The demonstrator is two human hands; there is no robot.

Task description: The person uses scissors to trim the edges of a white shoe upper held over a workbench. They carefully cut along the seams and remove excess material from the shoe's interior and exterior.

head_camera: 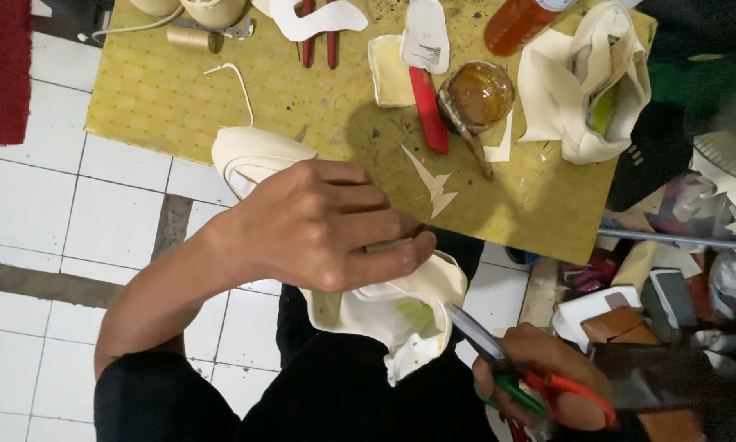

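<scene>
My left hand (pixel 327 225) grips the top of a cream shoe upper (pixel 401 315) that rests over my lap, fingers curled along its edge. My right hand (pixel 540 372) holds a pair of scissors (pixel 499 360) with red and green handles; the blades point up-left toward the lower edge of the shoe upper. A second cream upper piece (pixel 249 155) lies at the board's near edge, partly behind my left hand.
A yellow-green work board (pixel 163 90) carries a jar of amber glue (pixel 476 94) with a brush, a red-handled tool (pixel 429 110), cream offcuts (pixel 433 188), a finished cream upper (pixel 589 90) and a thread spool (pixel 189 38). White floor tiles at left; clutter at right.
</scene>
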